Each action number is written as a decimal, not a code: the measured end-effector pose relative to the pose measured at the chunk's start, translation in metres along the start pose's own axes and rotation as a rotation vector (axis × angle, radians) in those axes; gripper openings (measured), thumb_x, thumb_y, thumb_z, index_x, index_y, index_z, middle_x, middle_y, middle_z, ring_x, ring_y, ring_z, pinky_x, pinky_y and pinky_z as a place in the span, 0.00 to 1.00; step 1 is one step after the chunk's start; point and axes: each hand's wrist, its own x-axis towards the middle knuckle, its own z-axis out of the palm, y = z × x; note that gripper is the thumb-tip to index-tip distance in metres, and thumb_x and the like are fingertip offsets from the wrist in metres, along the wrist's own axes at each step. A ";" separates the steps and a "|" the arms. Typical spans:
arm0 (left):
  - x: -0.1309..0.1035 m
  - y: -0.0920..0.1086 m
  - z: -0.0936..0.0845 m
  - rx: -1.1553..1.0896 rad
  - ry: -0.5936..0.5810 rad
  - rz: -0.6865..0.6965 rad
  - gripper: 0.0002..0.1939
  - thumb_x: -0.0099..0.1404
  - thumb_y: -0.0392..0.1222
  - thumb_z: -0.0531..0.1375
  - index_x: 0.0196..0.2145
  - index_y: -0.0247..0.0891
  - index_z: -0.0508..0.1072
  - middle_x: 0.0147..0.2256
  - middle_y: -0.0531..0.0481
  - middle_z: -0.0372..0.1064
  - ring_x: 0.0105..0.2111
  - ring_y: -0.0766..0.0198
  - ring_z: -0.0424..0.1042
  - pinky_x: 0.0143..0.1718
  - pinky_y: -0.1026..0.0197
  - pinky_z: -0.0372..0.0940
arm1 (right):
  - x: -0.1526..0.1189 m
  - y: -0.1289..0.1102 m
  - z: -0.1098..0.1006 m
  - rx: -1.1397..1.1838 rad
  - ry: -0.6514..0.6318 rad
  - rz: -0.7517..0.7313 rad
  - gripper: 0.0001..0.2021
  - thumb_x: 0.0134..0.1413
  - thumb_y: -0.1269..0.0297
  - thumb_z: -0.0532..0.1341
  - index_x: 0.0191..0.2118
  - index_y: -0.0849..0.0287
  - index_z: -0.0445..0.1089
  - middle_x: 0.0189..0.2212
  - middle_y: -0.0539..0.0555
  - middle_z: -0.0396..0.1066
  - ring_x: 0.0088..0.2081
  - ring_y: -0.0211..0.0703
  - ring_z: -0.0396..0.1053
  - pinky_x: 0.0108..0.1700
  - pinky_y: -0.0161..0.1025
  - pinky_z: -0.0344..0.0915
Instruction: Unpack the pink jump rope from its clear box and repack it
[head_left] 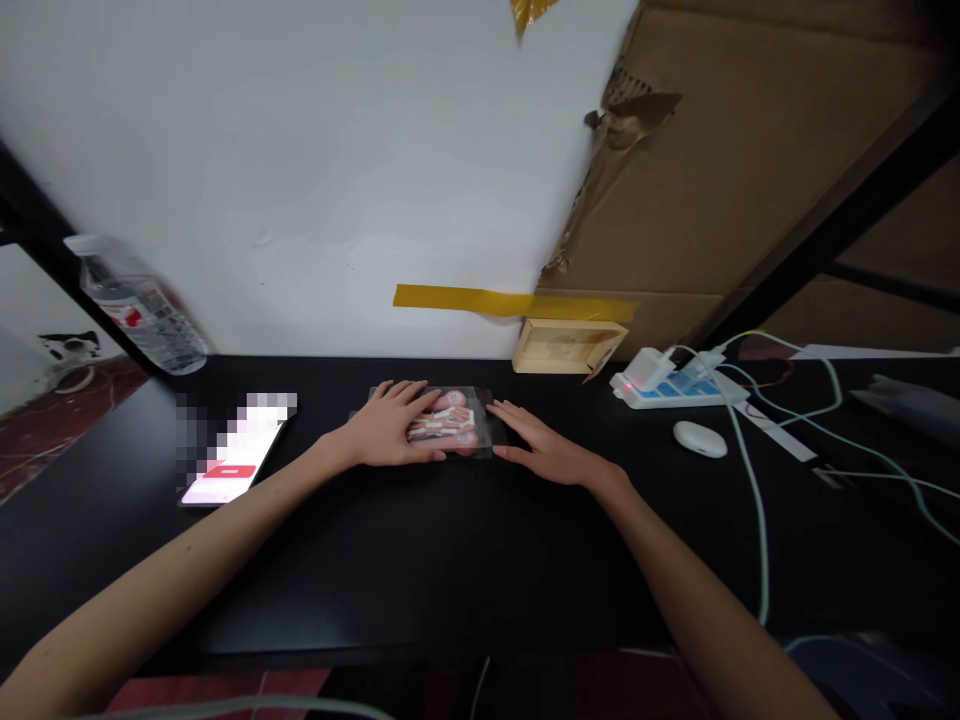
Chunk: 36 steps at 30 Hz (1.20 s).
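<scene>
Black desk [427,560] below a white wall [300,200]. Left to right: phone [232,472]; left hand [386,425], fingers loosely spread over the clear packet [450,422] at mid-desk; right hand [551,452], fingers straight, gripping nothing, at the packet's right edge. Best handled with flat, light pressure, to avoid creasing.

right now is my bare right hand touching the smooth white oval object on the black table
Apart. The head view shows bare black tabletop between your right hand and the white oval object.
</scene>
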 end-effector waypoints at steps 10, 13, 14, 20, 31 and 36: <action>-0.001 -0.001 0.000 -0.021 0.013 0.009 0.47 0.59 0.74 0.58 0.67 0.43 0.59 0.67 0.36 0.54 0.66 0.37 0.54 0.64 0.33 0.46 | 0.011 0.002 0.010 0.037 0.249 -0.122 0.24 0.66 0.54 0.56 0.65 0.49 0.64 0.64 0.57 0.64 0.65 0.54 0.61 0.66 0.59 0.58; -0.001 -0.001 0.000 0.004 -0.011 0.013 0.47 0.60 0.74 0.58 0.67 0.41 0.58 0.68 0.34 0.53 0.67 0.38 0.53 0.64 0.34 0.46 | 0.014 0.005 0.016 -0.018 0.267 -0.147 0.17 0.66 0.57 0.57 0.56 0.51 0.74 0.62 0.59 0.67 0.63 0.54 0.64 0.64 0.58 0.60; -0.001 -0.001 0.000 0.004 -0.013 0.014 0.48 0.60 0.74 0.58 0.67 0.41 0.58 0.67 0.34 0.53 0.67 0.38 0.53 0.64 0.34 0.46 | 0.015 0.006 0.017 -0.038 0.273 -0.154 0.16 0.66 0.58 0.57 0.54 0.51 0.76 0.61 0.59 0.67 0.62 0.54 0.65 0.64 0.58 0.60; -0.002 -0.002 0.002 -0.026 0.013 0.026 0.46 0.60 0.72 0.59 0.67 0.43 0.58 0.67 0.36 0.53 0.67 0.37 0.53 0.64 0.33 0.45 | 0.019 0.001 0.027 -0.174 0.330 -0.133 0.15 0.65 0.59 0.59 0.53 0.53 0.77 0.61 0.61 0.67 0.63 0.55 0.64 0.66 0.62 0.56; -0.001 -0.001 0.005 -0.010 0.022 0.032 0.47 0.60 0.73 0.58 0.67 0.42 0.57 0.67 0.35 0.53 0.66 0.35 0.54 0.64 0.34 0.46 | 0.027 -0.008 0.038 -0.199 0.429 -0.067 0.13 0.64 0.59 0.60 0.47 0.51 0.80 0.56 0.60 0.73 0.60 0.57 0.67 0.61 0.62 0.64; 0.000 0.001 0.008 -0.019 0.038 0.043 0.47 0.60 0.74 0.56 0.68 0.42 0.56 0.67 0.35 0.53 0.65 0.35 0.54 0.64 0.34 0.46 | 0.029 -0.009 0.042 -0.178 0.466 -0.058 0.13 0.63 0.60 0.59 0.46 0.49 0.81 0.54 0.57 0.75 0.58 0.57 0.69 0.60 0.61 0.65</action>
